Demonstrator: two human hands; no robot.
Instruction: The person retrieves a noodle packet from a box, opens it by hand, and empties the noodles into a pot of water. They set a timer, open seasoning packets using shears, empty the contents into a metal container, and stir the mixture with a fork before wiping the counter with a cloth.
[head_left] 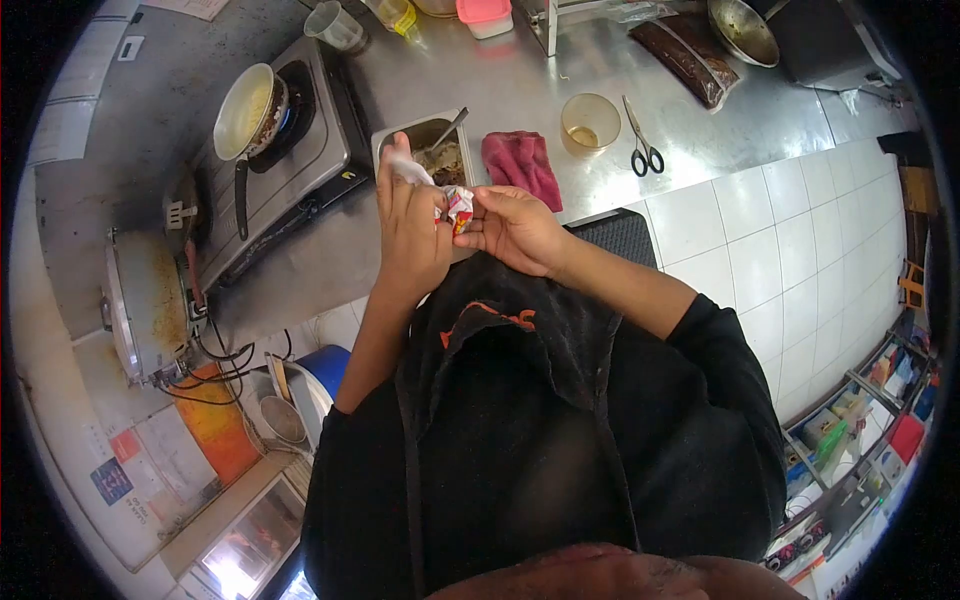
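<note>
Both hands are together in front of my chest, at the edge of the steel counter. My left hand (415, 235) is closed around a crumpled white, red and yellow wrapper (461, 205); its contents are hidden. The fingertips of my right hand (525, 232) pinch the wrapper's other side. Just beyond my fingers sits a metal food container (462, 130) with a brown and whitish food in it and a spoon (452, 127) leaning on its rim. A folded dark red cloth (521, 166) lies right of the container.
At left, a frying pan (243, 105) with pale food sits over a blue flame on the gas stove (330, 130). Right of the cloth are a clear cup (590, 125) and black-handled scissors (645, 150). A dark brown packet (680, 62) and a metal bowl (745, 35) lie farther back.
</note>
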